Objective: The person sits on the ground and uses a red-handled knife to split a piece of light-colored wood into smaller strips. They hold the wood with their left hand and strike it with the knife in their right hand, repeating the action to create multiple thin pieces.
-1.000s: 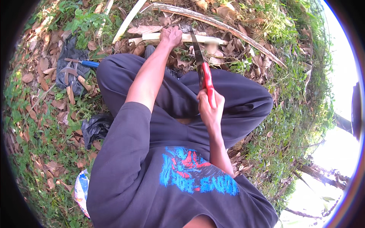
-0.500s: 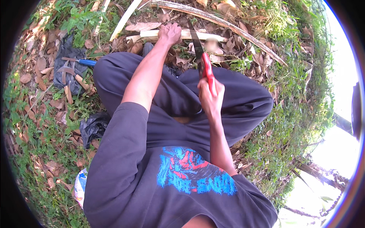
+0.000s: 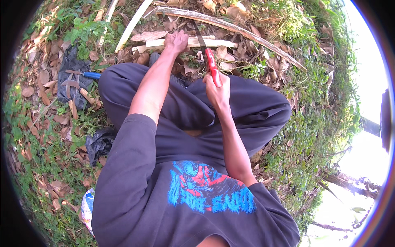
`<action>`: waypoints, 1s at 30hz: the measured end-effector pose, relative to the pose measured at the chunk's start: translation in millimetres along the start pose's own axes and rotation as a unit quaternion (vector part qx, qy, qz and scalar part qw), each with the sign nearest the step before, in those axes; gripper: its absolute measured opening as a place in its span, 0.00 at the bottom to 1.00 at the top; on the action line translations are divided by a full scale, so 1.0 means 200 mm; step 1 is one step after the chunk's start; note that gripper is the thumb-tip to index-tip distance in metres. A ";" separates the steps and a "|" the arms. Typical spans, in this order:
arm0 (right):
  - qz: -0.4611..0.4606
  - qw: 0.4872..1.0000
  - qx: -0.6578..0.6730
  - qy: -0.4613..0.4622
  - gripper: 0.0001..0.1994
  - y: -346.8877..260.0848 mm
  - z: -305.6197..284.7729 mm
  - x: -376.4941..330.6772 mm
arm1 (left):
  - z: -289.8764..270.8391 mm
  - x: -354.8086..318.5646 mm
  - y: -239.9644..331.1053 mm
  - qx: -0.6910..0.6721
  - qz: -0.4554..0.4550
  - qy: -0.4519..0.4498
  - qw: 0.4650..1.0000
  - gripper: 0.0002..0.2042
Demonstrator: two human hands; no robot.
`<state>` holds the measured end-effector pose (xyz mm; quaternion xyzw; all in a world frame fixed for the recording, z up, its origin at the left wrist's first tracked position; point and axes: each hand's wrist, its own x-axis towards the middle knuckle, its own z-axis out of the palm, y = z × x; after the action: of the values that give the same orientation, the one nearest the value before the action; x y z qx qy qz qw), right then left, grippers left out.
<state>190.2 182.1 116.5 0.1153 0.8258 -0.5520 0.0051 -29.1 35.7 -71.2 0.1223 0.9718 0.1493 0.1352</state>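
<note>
Person sat cross-legged on leaf-strewn ground, dark trousers (image 3: 255,107) and dark shirt with blue-red print (image 3: 205,193) nearest camera. Right hand (image 3: 217,89) closed around red handle of saw (image 3: 212,66), blade angled up and away toward pale split stick (image 3: 205,42). Left hand (image 3: 176,41) clamped down on same stick, just left of blade. Stick lay crosswise on dry leaves beyond knees. Longer grey branch (image 3: 238,28) lay beyond it. Off to left, black bag (image 3: 72,68) with tools (image 3: 78,86) on it.
</note>
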 end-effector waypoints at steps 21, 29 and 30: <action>0.099 0.993 0.070 -0.004 0.11 -0.08 -0.14 -0.16 | 0.03 -0.07 0.02 0.022 0.038 0.087 0.995 0.09; 0.080 0.994 0.070 0.018 0.11 -0.15 -0.08 -0.37 | -0.04 -0.12 0.08 0.049 0.040 0.055 0.996 0.09; 0.057 0.997 0.044 0.011 0.11 -0.14 -0.06 -0.32 | -0.01 -0.12 0.06 0.015 0.027 0.071 0.997 0.09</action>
<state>249.0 172.0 155.2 0.1683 0.7931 -0.5850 0.0229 -6.0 39.5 -59.5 0.1397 0.9774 0.1468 0.0597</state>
